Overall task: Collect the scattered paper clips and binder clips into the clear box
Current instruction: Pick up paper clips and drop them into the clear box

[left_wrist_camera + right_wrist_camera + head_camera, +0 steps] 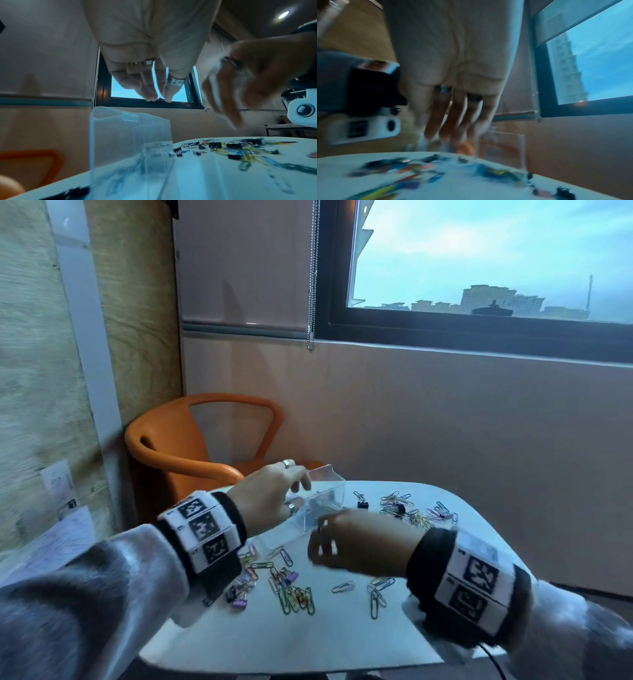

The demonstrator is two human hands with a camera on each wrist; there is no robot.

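The clear box [317, 510] stands on the white table [342, 642] with its lid tipped up at the far end. My left hand [301, 491] hovers at the box's left side; the left wrist view shows its fingers [150, 93] straight, just above the box [130, 135], holding nothing. My right hand [323, 539], blurred by motion, is at the box's near right corner with fingers [436, 121] spread and nothing visibly in them. Coloured paper clips [294, 594] lie near me, with more paper clips [407, 510] to the right. A black binder clip [362, 504] lies beside the box.
Small purple and black binder clips [236, 599] lie under my left wrist. An orange chair [191, 446] stands behind the table's far left edge. Loose papers [61, 539] lie at the left. The wall and window are close behind the table.
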